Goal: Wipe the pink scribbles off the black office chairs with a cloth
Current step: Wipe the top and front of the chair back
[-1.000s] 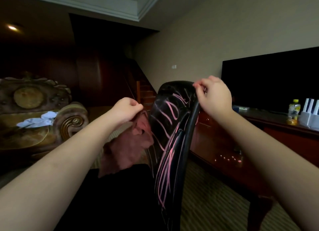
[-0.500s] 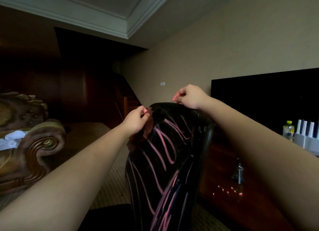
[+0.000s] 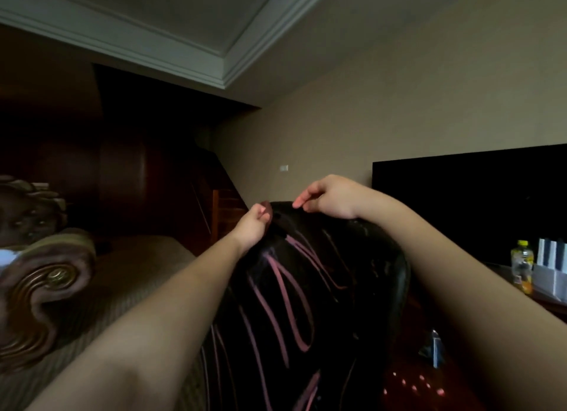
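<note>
Head view, dim room. Black chair (image 3: 362, 294) back fills centre-low of frame, its top edge just under both hands. Pink scribbles (image 3: 302, 344) run as long loops and streaks down the facing surface, from near the top edge to the bottom of frame; the right part of the back looks mostly black with only faint lines. Left hand (image 3: 253, 226) is at the top-left corner of the back, fingers curled, pinching a small reddish bit of cloth (image 3: 267, 208) against the chair's top edge. Only that tuft shows; the rest of the cloth is hidden behind hand and chair. Right hand (image 3: 333, 200) sits over the top edge just right of the left one, wrist on or very near the chair, fingers loosely extended toward the left and holding nothing. Cannot tell if the fingertips touch the chair. The two hands are near each other but apart. Left side: carved sofa arm (image 3: 40, 288) on striped carpet (image 3: 138, 288). Right side: dark TV screen (image 3: 475, 202) on the wall, with a yellow-capped bottle (image 3: 521, 271) just beside a white holder (image 3: 549, 275) on a dark wood cabinet (image 3: 549, 306).
</note>
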`<state>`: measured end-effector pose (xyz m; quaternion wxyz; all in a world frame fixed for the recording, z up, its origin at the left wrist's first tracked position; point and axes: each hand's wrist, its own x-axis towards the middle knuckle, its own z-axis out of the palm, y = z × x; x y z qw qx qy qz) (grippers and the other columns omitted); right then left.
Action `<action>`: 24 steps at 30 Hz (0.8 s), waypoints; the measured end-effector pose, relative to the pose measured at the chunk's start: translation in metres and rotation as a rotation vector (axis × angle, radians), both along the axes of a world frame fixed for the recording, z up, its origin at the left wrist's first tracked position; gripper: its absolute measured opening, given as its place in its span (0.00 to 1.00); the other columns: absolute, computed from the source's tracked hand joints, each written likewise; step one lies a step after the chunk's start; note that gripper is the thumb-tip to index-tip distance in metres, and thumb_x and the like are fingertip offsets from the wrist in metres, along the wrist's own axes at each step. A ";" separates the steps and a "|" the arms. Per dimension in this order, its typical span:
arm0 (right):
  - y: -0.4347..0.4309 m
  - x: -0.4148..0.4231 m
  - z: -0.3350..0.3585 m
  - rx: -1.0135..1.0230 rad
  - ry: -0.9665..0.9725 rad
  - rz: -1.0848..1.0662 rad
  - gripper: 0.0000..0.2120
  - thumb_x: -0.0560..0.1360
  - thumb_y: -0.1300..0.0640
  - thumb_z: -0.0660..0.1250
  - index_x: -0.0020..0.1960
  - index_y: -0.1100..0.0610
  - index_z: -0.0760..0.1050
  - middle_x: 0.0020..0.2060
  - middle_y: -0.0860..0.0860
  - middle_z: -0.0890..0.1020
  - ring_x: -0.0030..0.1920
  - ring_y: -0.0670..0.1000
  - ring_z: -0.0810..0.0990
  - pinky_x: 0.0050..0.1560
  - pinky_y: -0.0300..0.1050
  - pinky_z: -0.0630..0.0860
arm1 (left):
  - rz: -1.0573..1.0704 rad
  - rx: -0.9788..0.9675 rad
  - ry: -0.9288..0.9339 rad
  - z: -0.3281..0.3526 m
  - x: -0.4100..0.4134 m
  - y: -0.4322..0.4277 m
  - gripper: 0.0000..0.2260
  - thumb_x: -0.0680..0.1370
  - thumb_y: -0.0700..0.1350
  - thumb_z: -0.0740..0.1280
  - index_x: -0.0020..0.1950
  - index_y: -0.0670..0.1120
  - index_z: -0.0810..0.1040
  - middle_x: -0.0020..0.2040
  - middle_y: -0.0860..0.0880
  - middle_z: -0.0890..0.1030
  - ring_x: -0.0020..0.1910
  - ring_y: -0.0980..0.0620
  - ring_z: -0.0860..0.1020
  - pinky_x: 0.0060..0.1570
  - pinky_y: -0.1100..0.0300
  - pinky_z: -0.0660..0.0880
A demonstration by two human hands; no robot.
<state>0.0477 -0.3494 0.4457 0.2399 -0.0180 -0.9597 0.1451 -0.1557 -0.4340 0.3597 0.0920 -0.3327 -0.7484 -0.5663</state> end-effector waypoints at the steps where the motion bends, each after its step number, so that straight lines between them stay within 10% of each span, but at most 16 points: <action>1: 0.000 0.001 -0.001 -0.011 0.005 0.005 0.11 0.77 0.63 0.65 0.57 0.56 0.81 0.54 0.53 0.83 0.54 0.48 0.79 0.51 0.31 0.69 | -0.064 0.058 0.004 0.001 0.015 -0.003 0.05 0.82 0.41 0.57 0.50 0.45 0.72 0.47 0.45 0.74 0.49 0.48 0.72 0.51 0.57 0.67; 6: -0.007 0.007 0.001 -0.034 0.046 0.020 0.11 0.76 0.65 0.65 0.56 0.56 0.81 0.53 0.53 0.83 0.54 0.48 0.79 0.52 0.31 0.70 | -0.392 0.189 0.134 -0.024 0.077 -0.035 0.07 0.80 0.42 0.59 0.42 0.49 0.69 0.38 0.47 0.70 0.40 0.52 0.68 0.43 0.59 0.64; 10: -0.012 0.013 0.002 -0.075 0.072 0.002 0.13 0.76 0.68 0.64 0.57 0.59 0.80 0.53 0.54 0.83 0.49 0.45 0.77 0.36 0.19 0.65 | -0.185 0.001 0.281 -0.018 0.066 -0.041 0.05 0.79 0.49 0.59 0.44 0.50 0.69 0.41 0.50 0.73 0.43 0.53 0.70 0.44 0.57 0.64; 18: -0.011 0.021 -0.001 -0.234 0.045 -0.031 0.11 0.76 0.67 0.66 0.57 0.61 0.80 0.54 0.57 0.82 0.50 0.46 0.75 0.49 0.31 0.68 | 0.055 -0.024 0.152 0.004 0.058 -0.027 0.13 0.78 0.37 0.65 0.63 0.40 0.75 0.54 0.45 0.79 0.53 0.50 0.78 0.56 0.64 0.70; 24: -0.011 0.020 -0.003 -0.272 0.055 -0.033 0.10 0.76 0.68 0.64 0.54 0.61 0.81 0.53 0.56 0.83 0.51 0.47 0.77 0.61 0.37 0.69 | -0.169 -0.061 0.465 -0.011 0.122 -0.066 0.05 0.76 0.38 0.67 0.50 0.46 0.78 0.45 0.51 0.81 0.46 0.56 0.79 0.52 0.63 0.72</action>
